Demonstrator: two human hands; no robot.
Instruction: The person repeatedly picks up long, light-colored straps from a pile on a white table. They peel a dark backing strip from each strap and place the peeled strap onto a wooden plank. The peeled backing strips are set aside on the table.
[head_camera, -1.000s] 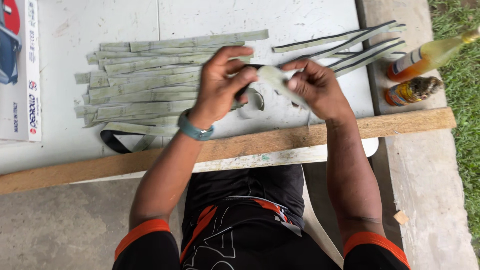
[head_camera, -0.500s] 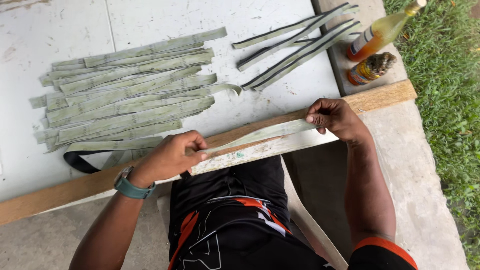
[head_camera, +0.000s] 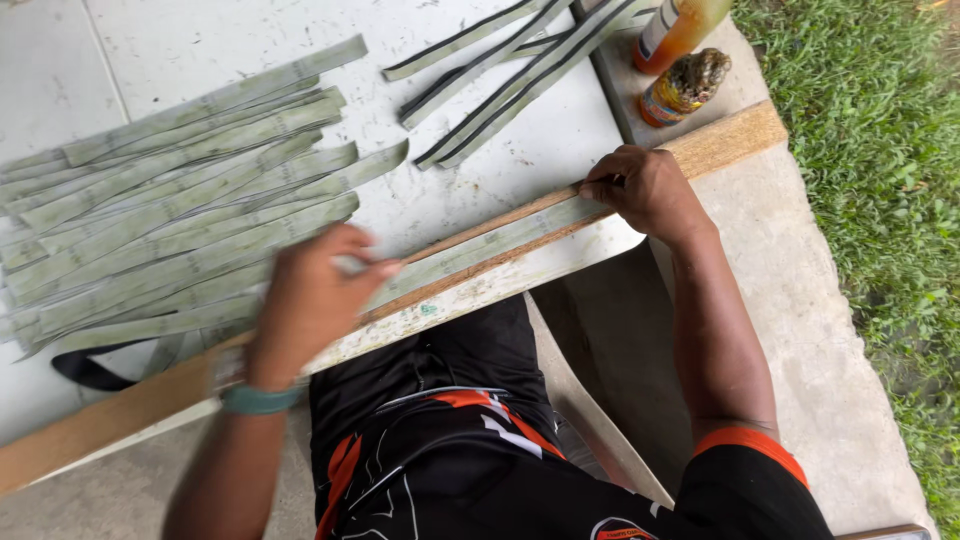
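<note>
A pile (head_camera: 170, 215) of long, flat, pale green strips lies fanned across the left of a white desk (head_camera: 500, 160), with a black strap (head_camera: 90, 372) curling out from beneath it near the desk's front edge. The left hand (head_camera: 315, 300), blurred, a teal band (head_camera: 260, 399) on its wrist, rests fingers curled and loosely together on the near end of a single strip (head_camera: 480, 247); whether it pinches the strip or only presses on it cannot be told. That strip is stretched flat along a wooden plank (head_camera: 120, 415) which runs slantwise over the desk's front edge, from lower left to upper right. Further back, a smaller bunch of darker strips (head_camera: 520, 70), green with black edges, lies angled on the desk. The right hand (head_camera: 645, 190) is closed, fingers folded down and thumb tucked, pinning the strip's far end against the plank. Beyond it, on a grey slab (head_camera: 625, 85) at the desk's corner, stand a bottle (head_camera: 680, 30) holding orange liquid and a small jar (head_camera: 685, 85) with a mottled brown top. Concrete paving (head_camera: 800, 330) and grass (head_camera: 870, 150) fill the right edge.
</note>
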